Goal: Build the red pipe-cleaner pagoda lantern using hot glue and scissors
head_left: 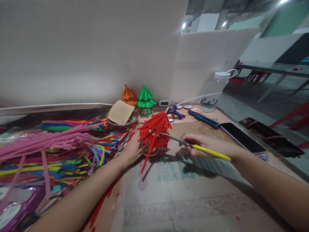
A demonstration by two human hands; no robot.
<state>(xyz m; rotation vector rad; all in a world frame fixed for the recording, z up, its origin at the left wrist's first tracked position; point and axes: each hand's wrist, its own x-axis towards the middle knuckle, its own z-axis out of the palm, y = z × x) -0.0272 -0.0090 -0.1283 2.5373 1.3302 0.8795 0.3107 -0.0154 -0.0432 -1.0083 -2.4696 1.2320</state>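
Observation:
A red pavilion-like craft [156, 130] of fuzzy strips stands tilted at the centre, one long strip hanging from its front. My left hand [132, 149] holds it at its left side, the fingertips partly hidden behind it. In my right hand [196, 143] are scissors with yellow handles [212, 152]; their metal blades reach left into the red strips. Behind stand a green craft [145, 99] and an orange one [128, 94] of like shape.
Bundles of coloured fuzzy strips [48, 141] cover the left side. A blue glue gun [175, 112], a dark blue tool [204, 119], a phone [242, 138] and a clear bottle [212, 91] lie or stand at the back right. A yellowish sheet [120, 112] rests on a bowl.

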